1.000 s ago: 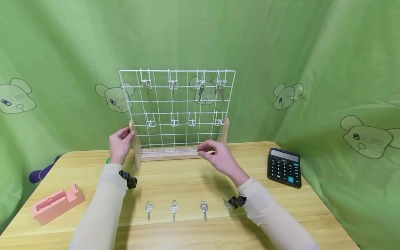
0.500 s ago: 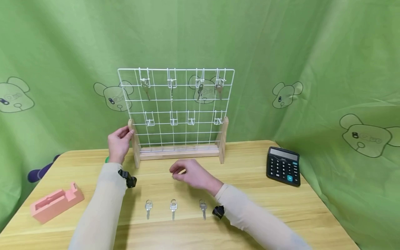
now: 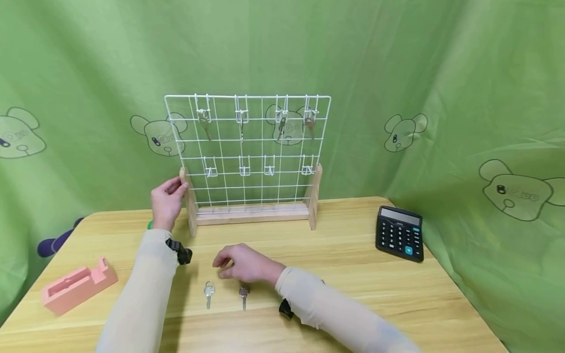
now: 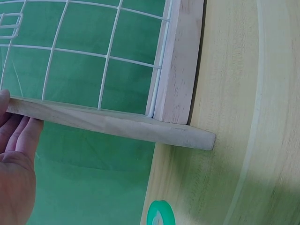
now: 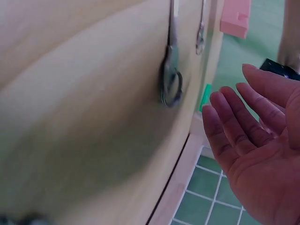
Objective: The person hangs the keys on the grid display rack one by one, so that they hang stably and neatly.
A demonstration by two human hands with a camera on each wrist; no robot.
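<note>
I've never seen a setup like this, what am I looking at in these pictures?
There's no machine, just a person's left hand and right hand, both bare. The wide picture comes from a camera worn on the head, looking down; the other two come from small cameras on each wrist. On the table stands a wire rack with four keys hanging in its upper row. A calculator, a pink holder and two loose keys lie there too; the right arm may hide more. The left hand grips the rack's wooden side post. The right hand holds nothing.
</note>
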